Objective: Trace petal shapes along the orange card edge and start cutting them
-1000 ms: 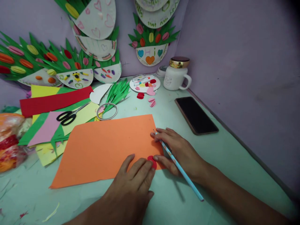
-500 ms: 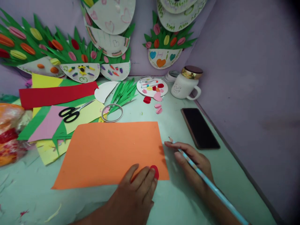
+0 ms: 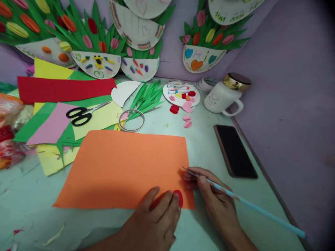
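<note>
A sheet of orange craft paper (image 3: 125, 167) lies in front of me. Near its lower right corner is a red paper oval (image 3: 179, 198), partly covered by the fingertips of my left hand (image 3: 159, 216). Those fingers are stretched out and press the oval against the sheet. My right hand (image 3: 218, 197) grips a light blue pencil (image 3: 251, 205), its tip pointing left just above the orange sheet's right part. The pencil's long end slants down to the right.
Black-handled scissors (image 3: 82, 115) rest on coloured paper at the left. A tape ring (image 3: 131, 120) and green paper leaves (image 3: 146, 94) lie behind the orange sheet. Farther right are a paper plate (image 3: 166, 97), a white mug (image 3: 214, 99) and a phone (image 3: 236, 151). Paper-plate crafts (image 3: 96, 64) hang on the wall.
My right hand has brought the pencil tip over the orange sheet, and the pencil now lies flatter. My left hand stays on the red oval. The camera view has shifted.
</note>
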`<action>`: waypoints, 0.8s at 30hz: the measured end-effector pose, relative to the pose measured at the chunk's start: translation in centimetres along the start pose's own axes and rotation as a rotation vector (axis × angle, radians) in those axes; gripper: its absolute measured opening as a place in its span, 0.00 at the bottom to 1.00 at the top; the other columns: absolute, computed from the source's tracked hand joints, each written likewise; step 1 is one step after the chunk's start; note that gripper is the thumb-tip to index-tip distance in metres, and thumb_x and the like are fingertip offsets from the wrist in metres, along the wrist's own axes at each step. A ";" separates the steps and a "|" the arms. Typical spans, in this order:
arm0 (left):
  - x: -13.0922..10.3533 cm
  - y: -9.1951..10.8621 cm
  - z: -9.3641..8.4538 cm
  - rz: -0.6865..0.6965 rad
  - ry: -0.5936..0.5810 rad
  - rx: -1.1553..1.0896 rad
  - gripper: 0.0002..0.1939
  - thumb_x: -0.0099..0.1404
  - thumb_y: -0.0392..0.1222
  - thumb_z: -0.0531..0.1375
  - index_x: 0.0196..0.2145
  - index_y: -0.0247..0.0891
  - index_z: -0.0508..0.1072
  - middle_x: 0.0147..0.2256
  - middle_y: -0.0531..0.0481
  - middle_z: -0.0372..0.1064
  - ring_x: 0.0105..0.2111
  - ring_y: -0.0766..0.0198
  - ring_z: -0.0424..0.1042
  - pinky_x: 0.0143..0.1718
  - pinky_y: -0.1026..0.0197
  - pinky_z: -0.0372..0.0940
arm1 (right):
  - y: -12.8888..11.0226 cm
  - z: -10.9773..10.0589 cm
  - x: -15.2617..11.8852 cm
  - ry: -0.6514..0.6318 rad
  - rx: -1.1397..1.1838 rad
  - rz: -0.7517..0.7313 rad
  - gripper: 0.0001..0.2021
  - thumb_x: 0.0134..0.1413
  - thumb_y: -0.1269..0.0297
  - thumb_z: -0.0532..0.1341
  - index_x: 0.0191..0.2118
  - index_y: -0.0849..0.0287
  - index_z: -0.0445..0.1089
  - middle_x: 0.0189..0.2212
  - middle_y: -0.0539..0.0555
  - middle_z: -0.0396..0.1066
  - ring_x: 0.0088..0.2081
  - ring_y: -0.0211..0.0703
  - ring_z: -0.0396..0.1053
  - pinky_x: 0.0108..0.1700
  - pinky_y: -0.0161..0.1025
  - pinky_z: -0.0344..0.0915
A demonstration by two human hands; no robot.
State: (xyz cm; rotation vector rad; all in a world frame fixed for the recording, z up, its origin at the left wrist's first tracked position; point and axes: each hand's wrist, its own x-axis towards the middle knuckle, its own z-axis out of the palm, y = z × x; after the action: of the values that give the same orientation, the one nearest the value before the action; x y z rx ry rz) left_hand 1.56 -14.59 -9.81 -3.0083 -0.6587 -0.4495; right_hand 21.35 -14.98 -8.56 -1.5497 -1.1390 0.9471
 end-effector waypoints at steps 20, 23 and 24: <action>0.3 -0.3 -0.4 -0.003 -0.059 -0.031 0.18 0.70 0.49 0.51 0.50 0.37 0.71 0.54 0.49 0.68 0.55 0.60 0.58 0.61 0.52 0.37 | 0.5 0.2 0.2 -0.086 -0.016 0.059 0.12 0.60 0.55 0.58 0.42 0.52 0.75 0.39 0.54 0.78 0.41 0.46 0.76 0.42 0.39 0.74; 0.1 0.0 -0.2 -0.002 -0.037 0.022 0.17 0.69 0.49 0.53 0.48 0.38 0.73 0.53 0.48 0.69 0.55 0.57 0.57 0.61 0.49 0.37 | 0.1 0.1 0.2 -0.082 -0.006 0.084 0.12 0.59 0.53 0.59 0.41 0.52 0.75 0.37 0.53 0.79 0.37 0.43 0.77 0.40 0.36 0.74; 0.0 0.2 -0.1 0.000 -0.036 0.049 0.17 0.68 0.49 0.54 0.48 0.38 0.73 0.53 0.47 0.68 0.55 0.56 0.57 0.60 0.47 0.38 | -0.2 0.0 0.1 -0.071 -0.012 0.078 0.11 0.59 0.54 0.59 0.41 0.52 0.75 0.34 0.52 0.79 0.35 0.41 0.77 0.38 0.33 0.74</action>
State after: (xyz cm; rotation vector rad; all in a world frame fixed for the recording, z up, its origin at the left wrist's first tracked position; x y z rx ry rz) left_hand 1.60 -14.77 -9.71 -2.9766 -0.6619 -0.3744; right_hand 21.32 -14.82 -8.40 -1.5904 -1.1428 1.0562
